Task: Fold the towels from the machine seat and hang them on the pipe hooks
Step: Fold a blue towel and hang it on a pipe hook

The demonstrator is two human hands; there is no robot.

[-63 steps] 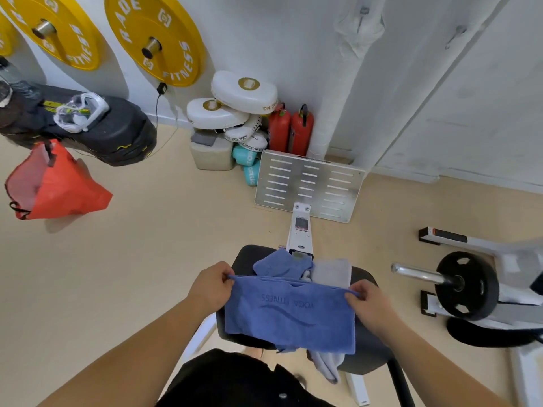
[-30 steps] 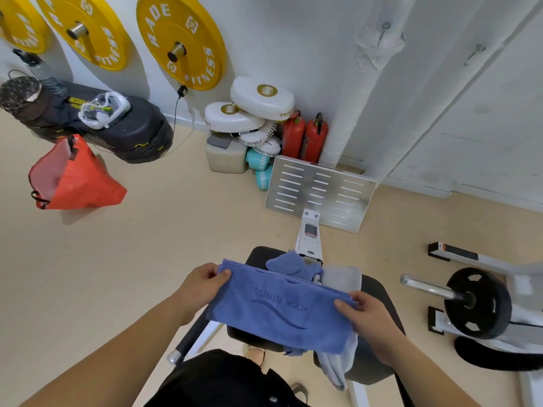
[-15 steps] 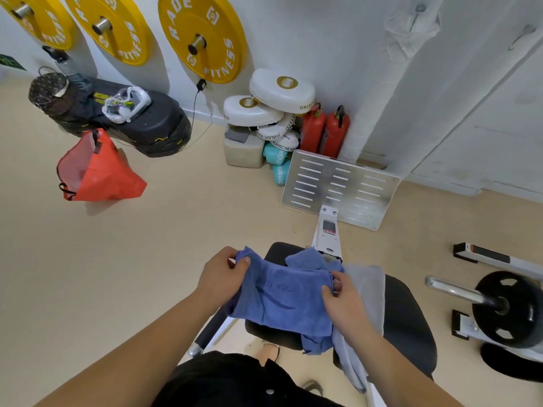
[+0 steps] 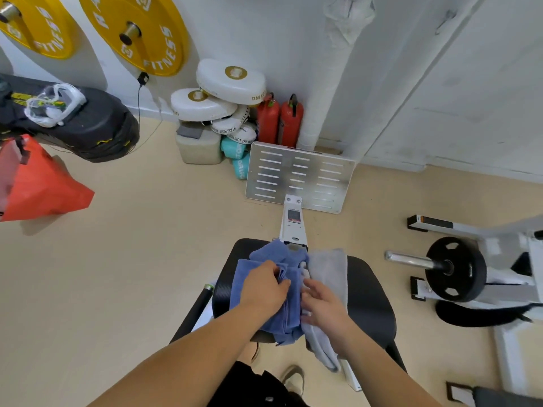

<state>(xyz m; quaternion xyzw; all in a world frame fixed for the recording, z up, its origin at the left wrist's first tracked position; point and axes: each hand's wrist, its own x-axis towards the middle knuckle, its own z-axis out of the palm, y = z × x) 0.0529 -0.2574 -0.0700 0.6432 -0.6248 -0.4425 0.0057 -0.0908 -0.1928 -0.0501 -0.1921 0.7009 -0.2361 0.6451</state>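
Three towels on the black seat (image 4: pixel 367 298): the left hand (image 4: pixel 264 290) is clamped round a folded blue towel (image 4: pixel 244 277), a second blue towel (image 4: pixel 273 252) sits bunched at its 12 o'clock, and a grey towel (image 4: pixel 327 268) drapes at 3 o'clock. The right hand (image 4: pixel 324 306) has loose fingers, just touching the folded one's edge.

seat (image 4: pixel 368 292): black, padded | far edge: crumpled blue towel (image 4: pixel 271 252) | left part: folded blue towel (image 4: pixel 245 279) | middle: grey towel (image 4: pixel 329 270), hanging over near edge
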